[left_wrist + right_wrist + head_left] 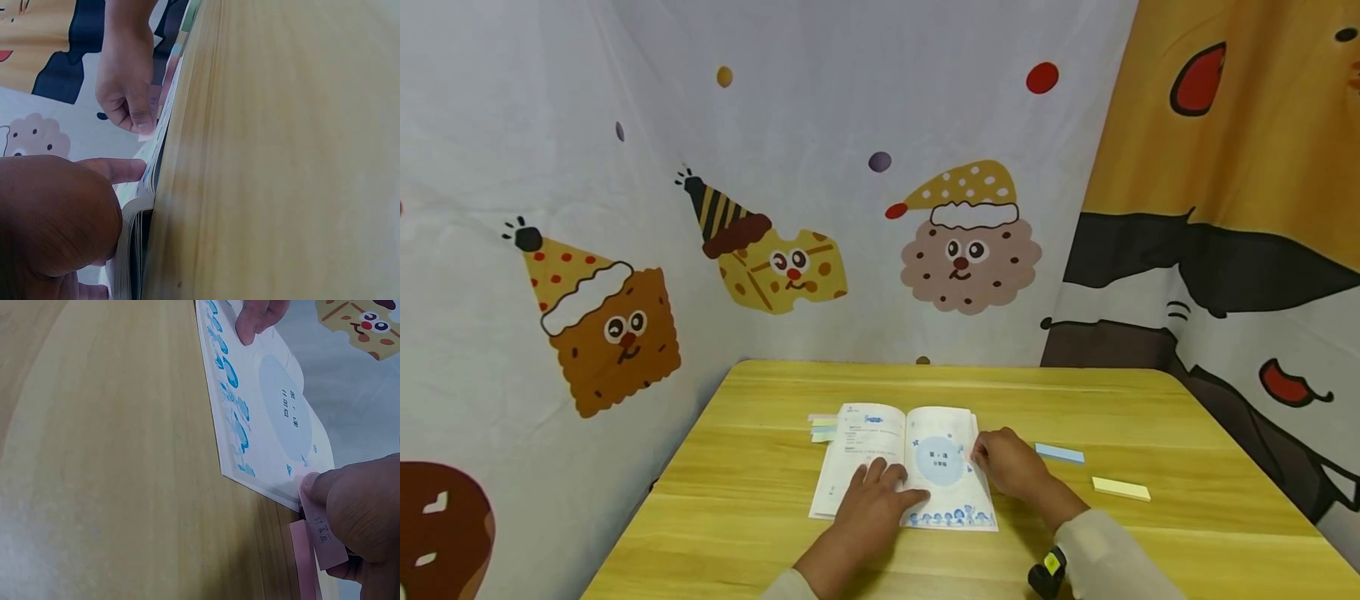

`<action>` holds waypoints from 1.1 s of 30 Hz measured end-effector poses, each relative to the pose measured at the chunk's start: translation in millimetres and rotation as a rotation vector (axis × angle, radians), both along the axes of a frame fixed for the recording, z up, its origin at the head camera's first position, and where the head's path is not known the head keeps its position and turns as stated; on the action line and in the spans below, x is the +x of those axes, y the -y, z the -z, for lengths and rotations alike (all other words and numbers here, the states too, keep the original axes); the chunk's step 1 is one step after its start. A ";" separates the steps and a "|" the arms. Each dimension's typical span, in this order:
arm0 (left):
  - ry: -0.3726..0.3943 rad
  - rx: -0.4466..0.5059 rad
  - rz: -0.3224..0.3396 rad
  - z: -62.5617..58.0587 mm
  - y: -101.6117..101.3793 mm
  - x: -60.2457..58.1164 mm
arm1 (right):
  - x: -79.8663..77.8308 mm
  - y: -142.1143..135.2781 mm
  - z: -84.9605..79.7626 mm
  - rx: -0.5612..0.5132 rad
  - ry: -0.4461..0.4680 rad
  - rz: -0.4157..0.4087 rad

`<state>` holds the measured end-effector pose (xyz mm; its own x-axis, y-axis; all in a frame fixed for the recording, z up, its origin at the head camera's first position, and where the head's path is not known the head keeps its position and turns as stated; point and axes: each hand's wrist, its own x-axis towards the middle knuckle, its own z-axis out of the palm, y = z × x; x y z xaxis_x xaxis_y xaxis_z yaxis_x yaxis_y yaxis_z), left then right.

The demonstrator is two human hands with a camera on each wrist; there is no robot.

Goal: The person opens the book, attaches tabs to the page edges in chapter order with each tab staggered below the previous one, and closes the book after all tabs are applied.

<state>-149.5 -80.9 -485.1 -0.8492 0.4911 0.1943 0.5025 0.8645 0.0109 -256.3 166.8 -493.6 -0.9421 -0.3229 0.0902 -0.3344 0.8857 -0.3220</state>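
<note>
An open book (942, 498) lies on the wooden table, its right page printed with a pale blue circle and small blue figures. My left hand (874, 507) rests across the lower middle with fingers spread, its thumb reaching onto the right page. At that page's outer edge my right hand (1011, 465) pinches a pink sticky note (324, 534) between thumb and fingers. Handwriting shows on the strip in the right wrist view, where one end of it meets the page. The right fingers are partly hidden behind the thumb side of the hand.
A blue sticky pad (1060, 452) and a yellow sticky pad (1121, 488) lie right of the book. Close under the right hand is a pink sticky pad (303, 556). Coloured tabs (823, 430) stick out from the book's left edge. A patterned curtain (820, 167) hangs behind the table.
</note>
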 end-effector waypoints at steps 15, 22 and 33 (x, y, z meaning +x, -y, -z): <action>0.009 0.011 -0.001 -1.3 -0.3 0.0 | -2.2 1.5 3.0 0.005 -0.017 -0.016; 0.002 0.005 0.001 -0.8 -0.5 0.0 | -2.4 2.2 3.3 0.003 -0.029 -0.005; 0.002 0.002 -0.005 0.1 -0.3 -0.1 | -2.1 1.9 6.1 0.025 -0.134 0.018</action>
